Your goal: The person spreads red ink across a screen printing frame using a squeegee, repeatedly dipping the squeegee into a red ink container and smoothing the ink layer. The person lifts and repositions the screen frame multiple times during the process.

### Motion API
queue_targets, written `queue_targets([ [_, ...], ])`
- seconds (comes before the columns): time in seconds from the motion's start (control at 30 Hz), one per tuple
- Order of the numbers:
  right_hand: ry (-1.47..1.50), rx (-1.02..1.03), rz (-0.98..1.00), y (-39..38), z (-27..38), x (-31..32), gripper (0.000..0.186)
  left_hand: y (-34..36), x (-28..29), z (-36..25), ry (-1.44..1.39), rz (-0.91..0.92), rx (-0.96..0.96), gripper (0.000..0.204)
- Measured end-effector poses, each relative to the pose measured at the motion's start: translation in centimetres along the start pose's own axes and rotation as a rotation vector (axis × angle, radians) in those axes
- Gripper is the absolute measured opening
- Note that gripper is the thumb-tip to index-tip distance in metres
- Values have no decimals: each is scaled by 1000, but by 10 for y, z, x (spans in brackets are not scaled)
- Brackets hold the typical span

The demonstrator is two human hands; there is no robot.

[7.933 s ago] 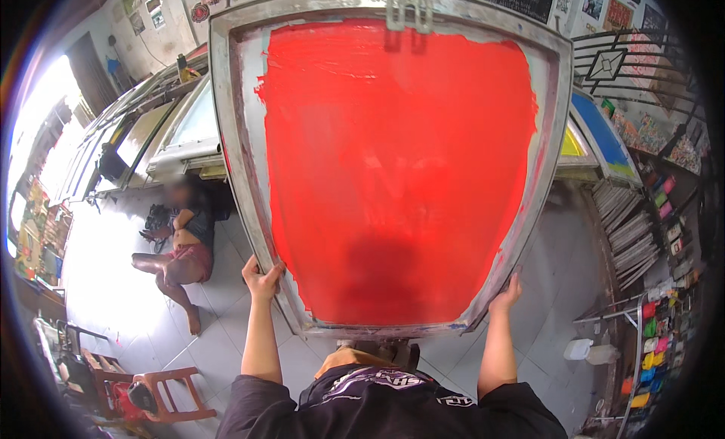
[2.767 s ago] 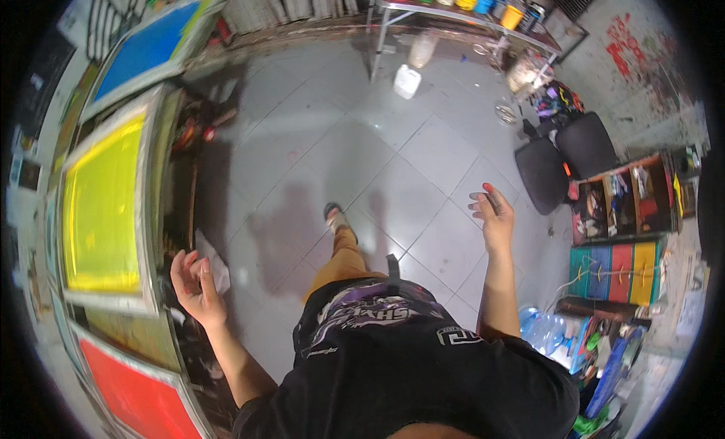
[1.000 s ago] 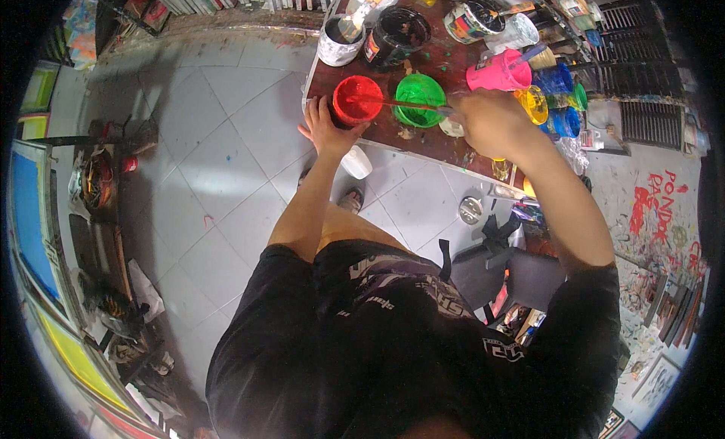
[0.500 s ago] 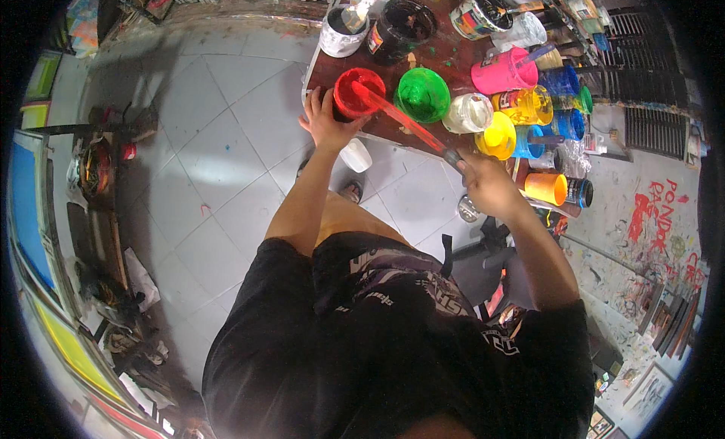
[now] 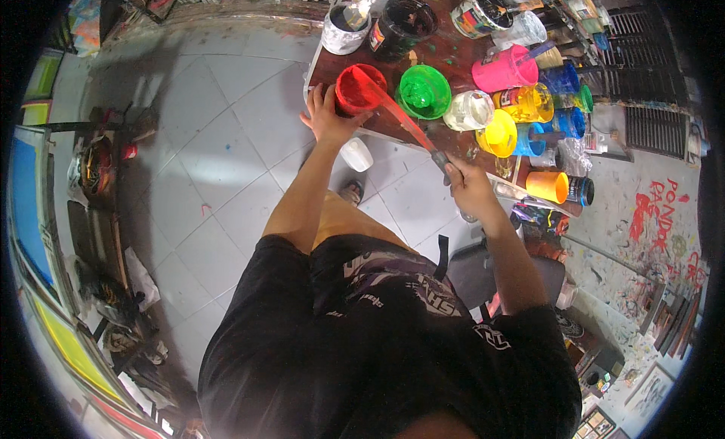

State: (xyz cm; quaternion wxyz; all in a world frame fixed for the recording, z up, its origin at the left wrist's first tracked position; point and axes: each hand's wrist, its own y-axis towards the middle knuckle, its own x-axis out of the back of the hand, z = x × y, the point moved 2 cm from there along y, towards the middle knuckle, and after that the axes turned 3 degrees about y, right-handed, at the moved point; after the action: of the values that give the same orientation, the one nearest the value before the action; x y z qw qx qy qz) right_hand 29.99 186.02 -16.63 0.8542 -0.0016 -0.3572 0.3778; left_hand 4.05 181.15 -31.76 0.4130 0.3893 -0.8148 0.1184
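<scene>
My left hand (image 5: 329, 120) is wrapped round the near left side of a red paint pot (image 5: 344, 91) at the table's edge. In my right hand (image 5: 473, 188) is the dark handle of a long spatula (image 5: 408, 124), its blade coated in red paint. The blade slants up and to the left, and its far end is at the pot's mouth. Wet red paint covers the inside of the pot. Close by on the right stand an open green paint pot (image 5: 423, 93) and a white paint jar (image 5: 470, 110).
More pots crowd the brown table (image 5: 332, 66): a black one (image 5: 404, 27), a grey-smeared one with a brush (image 5: 345, 35), a pink one (image 5: 504, 69), and several yellow and blue ones. An orange cup (image 5: 547, 187) stands near the right corner. A white container (image 5: 356, 155) is below the table edge.
My right hand has moved left and slightly toward me with the spatula. The blade now slants more steeply and shows a broader face. My left hand stays on the red pot.
</scene>
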Motion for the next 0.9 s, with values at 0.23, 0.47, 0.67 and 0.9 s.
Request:
queue_targets([
  [0.23,-395,211,-259,-11,18,-18,34,0,4,2,10,31,-4,95],
  [0.47,-689,-57,-37,-21,36,-30,37,1,8,-5,59,62,33,89],
  [0.67,-755,-11,24,-34,53,-11,36,1,4,-1,75,8,1,89],
  [0.9,-853,-109,205,-38,85,21,42,1,2,-1,57,12,3,86],
])
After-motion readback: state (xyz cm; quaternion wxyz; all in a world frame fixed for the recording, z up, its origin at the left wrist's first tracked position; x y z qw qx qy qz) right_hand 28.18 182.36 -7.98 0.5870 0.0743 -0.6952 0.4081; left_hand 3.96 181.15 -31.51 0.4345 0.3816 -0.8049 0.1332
